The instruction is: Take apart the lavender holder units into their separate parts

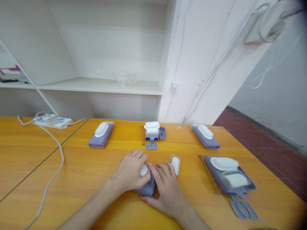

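A purple-grey case (146, 189) lies on the table in front of me, partly hidden by both hands. Closed fingers of my left hand (133, 169) pinch a small white piece (144, 171) on top of this case. My right hand (169, 188) grips the right side of the case, its thumb at the near edge and its index finger reaching toward the white piece. Just beyond the right fingertips lies a pinkish tray (171, 157) holding a white rounded block (175, 164).
Purple-grey cases topped with white ovals sit at back left (98, 141) and back right (211, 143). A parts set (152, 137) with a spring (143, 135) stands at back centre; a larger set (222, 183) lies right. A white cable (55, 175) runs from a power strip (52, 121).
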Tool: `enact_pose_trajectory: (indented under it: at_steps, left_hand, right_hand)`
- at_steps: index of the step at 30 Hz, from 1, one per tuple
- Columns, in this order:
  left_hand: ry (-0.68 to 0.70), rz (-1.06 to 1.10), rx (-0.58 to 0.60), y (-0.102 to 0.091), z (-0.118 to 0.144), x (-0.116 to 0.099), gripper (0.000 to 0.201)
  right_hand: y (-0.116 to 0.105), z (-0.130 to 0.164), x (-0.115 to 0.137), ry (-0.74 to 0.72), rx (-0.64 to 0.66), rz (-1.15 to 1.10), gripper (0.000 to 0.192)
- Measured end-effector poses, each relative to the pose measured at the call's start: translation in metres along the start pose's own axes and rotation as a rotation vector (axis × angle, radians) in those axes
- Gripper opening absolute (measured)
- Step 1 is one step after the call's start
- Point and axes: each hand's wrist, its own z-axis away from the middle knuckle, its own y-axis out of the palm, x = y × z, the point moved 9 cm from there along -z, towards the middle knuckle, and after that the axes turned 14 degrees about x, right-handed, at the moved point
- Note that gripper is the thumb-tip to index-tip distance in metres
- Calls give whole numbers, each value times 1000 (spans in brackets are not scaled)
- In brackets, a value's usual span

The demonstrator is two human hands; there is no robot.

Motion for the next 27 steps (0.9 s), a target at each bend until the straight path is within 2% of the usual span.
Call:
enact_pose_trajectory:
  at_steps: [3,6,8,12,15,18,22,27]
  left_hand:
    - [3,-10,-19,-4,1,0,11]
    - [-51,-22,-58,-11,1,11,15]
    - [-146,-40,-114,-18,2,30,19]
    - [-429,-132,-212,-26,8,82,26]
    - [-576,-198,-168,-14,12,116,32]
    - [-640,-221,-68,6,13,136,38]
    - [-634,-243,-2,19,13,140,42]
    - [-539,-298,-47,17,13,126,41]
  right_hand:
    - [1,0,-2,37,-5,10,82]
    - [0,0,-7,94,-23,42,80]
    - [-1,0,-11,126,-32,71,80]
    - [-2,0,-14,151,-30,99,80]
    - [-2,0,-15,146,-32,95,78]
    - [-2,0,-15,136,-27,85,77]
    - [-4,0,-15,120,-29,83,76]
    - [-3,0,-14,93,-11,97,76]
